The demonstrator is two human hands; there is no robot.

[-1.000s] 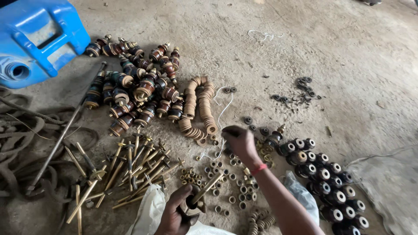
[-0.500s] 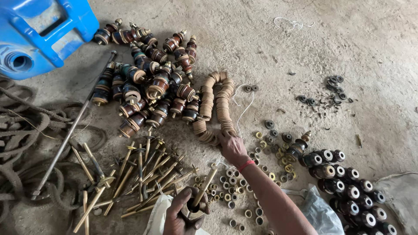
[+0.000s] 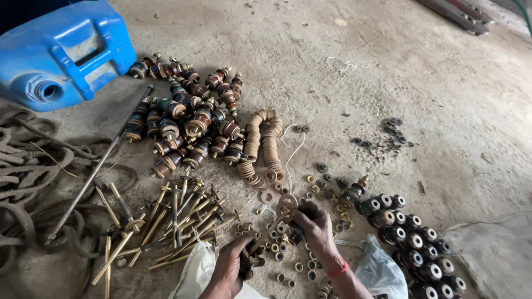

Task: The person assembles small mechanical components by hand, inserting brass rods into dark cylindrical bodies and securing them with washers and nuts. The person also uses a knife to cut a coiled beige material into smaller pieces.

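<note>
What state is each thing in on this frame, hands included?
left hand: closed around the lower end of the brass rod
right hand: pinching the rod near its top
brass rod: lifted, tilted, a brown washer on its tip
blue jerrycan: lying on its side, uncapped
string of washers: looped on the floor
loose brass rods: scattered flat
black rollers: laid in rows

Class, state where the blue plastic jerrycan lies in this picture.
In the head view, the blue jerrycan lies at upper left on the concrete floor, beside the brown assembled parts.
</note>
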